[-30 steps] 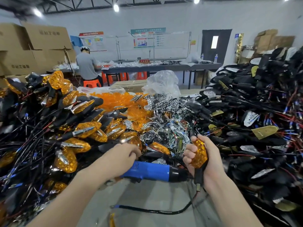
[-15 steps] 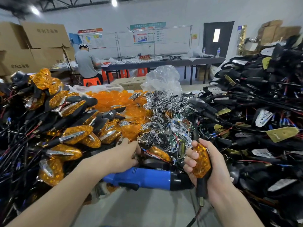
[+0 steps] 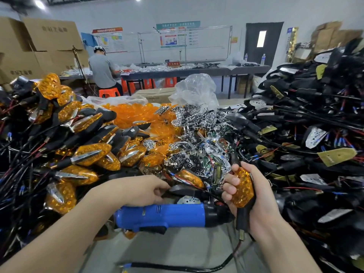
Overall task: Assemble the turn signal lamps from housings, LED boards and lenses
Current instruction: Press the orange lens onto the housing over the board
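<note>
Head view: amber lamp (image 3: 243,189) inside right-hand fingers (image 3: 230,181)

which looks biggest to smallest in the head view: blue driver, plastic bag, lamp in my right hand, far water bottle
1. driver, largest.
2 and 3. bag and lamp: much alike in the frame, and the bag lies farther off, so I won't rank them.
4. bottle, smallest.
</note>
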Available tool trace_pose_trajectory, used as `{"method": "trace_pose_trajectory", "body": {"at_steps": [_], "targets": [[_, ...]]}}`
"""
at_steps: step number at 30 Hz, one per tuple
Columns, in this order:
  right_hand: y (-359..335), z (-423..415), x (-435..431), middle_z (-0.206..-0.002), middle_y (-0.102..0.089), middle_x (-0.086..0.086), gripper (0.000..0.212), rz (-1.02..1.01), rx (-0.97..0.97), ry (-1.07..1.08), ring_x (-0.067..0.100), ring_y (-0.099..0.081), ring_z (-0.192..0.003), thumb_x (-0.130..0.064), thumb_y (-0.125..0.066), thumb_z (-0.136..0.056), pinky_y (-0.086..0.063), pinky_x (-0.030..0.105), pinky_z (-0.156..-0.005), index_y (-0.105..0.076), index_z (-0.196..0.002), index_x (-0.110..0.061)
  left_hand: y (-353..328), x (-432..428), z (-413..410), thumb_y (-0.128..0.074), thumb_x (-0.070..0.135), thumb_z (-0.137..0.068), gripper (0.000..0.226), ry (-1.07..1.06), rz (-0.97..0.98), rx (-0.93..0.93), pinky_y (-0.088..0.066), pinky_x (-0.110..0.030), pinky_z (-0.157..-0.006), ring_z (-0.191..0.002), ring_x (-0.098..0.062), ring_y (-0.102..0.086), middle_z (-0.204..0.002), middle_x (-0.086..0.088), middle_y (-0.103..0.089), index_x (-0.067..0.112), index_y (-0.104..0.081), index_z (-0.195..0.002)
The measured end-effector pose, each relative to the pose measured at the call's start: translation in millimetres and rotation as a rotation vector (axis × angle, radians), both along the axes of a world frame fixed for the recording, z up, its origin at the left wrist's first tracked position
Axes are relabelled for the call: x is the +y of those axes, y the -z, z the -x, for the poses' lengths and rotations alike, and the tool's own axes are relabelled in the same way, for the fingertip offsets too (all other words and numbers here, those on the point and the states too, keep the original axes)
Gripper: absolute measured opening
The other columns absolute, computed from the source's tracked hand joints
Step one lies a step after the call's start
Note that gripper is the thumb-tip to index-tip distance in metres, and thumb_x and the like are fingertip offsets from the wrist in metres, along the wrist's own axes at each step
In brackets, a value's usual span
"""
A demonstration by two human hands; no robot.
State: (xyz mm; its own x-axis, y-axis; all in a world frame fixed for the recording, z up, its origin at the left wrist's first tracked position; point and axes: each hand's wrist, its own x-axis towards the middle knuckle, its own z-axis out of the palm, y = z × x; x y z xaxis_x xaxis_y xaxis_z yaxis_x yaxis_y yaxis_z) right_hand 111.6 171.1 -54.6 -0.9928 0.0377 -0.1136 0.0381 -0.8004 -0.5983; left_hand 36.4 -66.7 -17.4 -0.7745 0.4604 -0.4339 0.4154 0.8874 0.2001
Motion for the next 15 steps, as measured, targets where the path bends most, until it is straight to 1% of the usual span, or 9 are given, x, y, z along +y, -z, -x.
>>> {"method": "trace_pose_trajectory", "body": {"at_steps": [2,4,5,7,9,11,12,13,15], "targets": [[0.2,0.2,-0.1,-0.059,-0.045,-0.001,0.024,-0.011,0.002,0.009,0.014,-0.044,-0.043,-0.033,-0.055,-0.097,-0.042,0.026,-0.038,-0.061,-0.081,-0.017,-0.1,1.2,2.4,-0.056,0.036,-0.097,0.043,-0.016,0.019,-0.002,-0.041,-0.018,-0.067,-0.08,-0.001,-0.055,-0.091,0.018,-0.057,0.033,-0.047,-0.139],[0.5,0.2,-0.2,-0.059,-0.045,-0.001,0.023,-0.018,0.002,0.008,0.014,-0.044,-0.043,-0.034,-0.055,-0.097,-0.042,0.026,-0.038,-0.061,-0.082,-0.017,-1.2,5.0,4.2,-0.058,0.039,-0.096,0.046,-0.033,0.052,0.004,-0.036,-0.018,-0.06,-0.072,-0.001,-0.049,-0.083,0.018,-0.049,0.033,-0.044,-0.14],[0.9,0.1,0.1,-0.059,-0.045,-0.001,0.023,-0.02,0.002,0.009,0.014,-0.044,-0.043,-0.034,-0.056,-0.097,-0.042,0.026,-0.038,-0.061,-0.082,-0.017,-2.2,7.8,4.2,-0.059,0.04,-0.095,0.048,-0.032,0.078,0.01,-0.034,-0.018,-0.059,-0.071,0.0,-0.047,-0.082,0.019,-0.046,0.032,-0.044,-0.14],[1.7,0.5,0.4,-0.06,-0.045,-0.001,0.022,-0.027,0.005,0.01,0.014,-0.044,-0.044,-0.034,-0.057,-0.096,-0.043,0.026,-0.039,-0.061,-0.083,-0.017,-4.0,13.2,4.1,-0.061,0.04,-0.094,0.049,-0.019,0.125,0.036,-0.035,-0.02,-0.062,-0.074,-0.002,-0.045,-0.084,0.021,-0.042,0.028,-0.045,-0.139],[2.0,0.5,0.6,-0.06,-0.045,-0.001,0.022,-0.028,0.003,0.01,0.014,-0.044,-0.044,-0.034,-0.057,-0.097,-0.043,0.026,-0.039,-0.061,-0.083,-0.018,-2.4,17.1,4.1,-0.063,0.036,-0.093,0.039,0.014,0.147,0.068,-0.036,-0.023,-0.065,-0.075,-0.006,-0.045,-0.084,0.018,-0.044,0.023,-0.053,-0.128],[2.1,0.9,0.4,-0.06,-0.045,-0.001,0.022,-0.027,0.006,0.01,0.014,-0.044,-0.044,-0.034,-0.056,-0.097,-0.043,0.026,-0.039,-0.061,-0.084,-0.018,0.0,19.6,3.8,-0.063,0.031,-0.093,0.019,0.039,0.144,0.092,-0.037,-0.024,-0.063,-0.071,-0.008,-0.045,-0.08,0.014,-0.048,0.02,-0.058,-0.108],[2.2,0.8,0.3,-0.06,-0.045,-0.001,0.022,-0.024,0.002,0.01,0.014,-0.044,-0.044,-0.034,-0.056,-0.097,-0.043,0.026,-0.038,-0.061,-0.083,-0.017,0.7,20.3,3.2,-0.062,0.029,-0.094,0.012,0.043,0.14,0.094,-0.038,-0.025,-0.063,-0.071,-0.009,-0.047,-0.079,0.011,-0.051,0.02,-0.059,-0.101],[2.3,0.7,0.2,-0.06,-0.045,-0.001,0.022,-0.02,0.001,0.009,0.014,-0.044,-0.044,-0.034,-0.055,-0.097,-0.043,0.026,-0.038,-0.061,-0.083,-0.017,0.5,20.7,2.6,-0.06,0.027,-0.095,0.008,0.043,0.137,0.091,-0.04,-0.026,-0.065,-0.072,-0.011,-0.049,-0.079,0.009,-0.053,0.019,-0.06,-0.096],[2.6,0.2,0.0,-0.06,-0.045,-0.001,0.022,-0.017,0.003,0.009,0.014,-0.045,-0.044,-0.034,-0.056,-0.097,-0.043,0.026,-0.039,-0.061,-0.083,-0.017,-0.4,20.4,1.2,-0.058,0.027,-0.096,0.009,0.024,0.139,0.077,-0.043,-0.029,-0.07,-0.074,-0.014,-0.051,-0.078,0.007,-0.055,0.019,-0.061,-0.093]]}}
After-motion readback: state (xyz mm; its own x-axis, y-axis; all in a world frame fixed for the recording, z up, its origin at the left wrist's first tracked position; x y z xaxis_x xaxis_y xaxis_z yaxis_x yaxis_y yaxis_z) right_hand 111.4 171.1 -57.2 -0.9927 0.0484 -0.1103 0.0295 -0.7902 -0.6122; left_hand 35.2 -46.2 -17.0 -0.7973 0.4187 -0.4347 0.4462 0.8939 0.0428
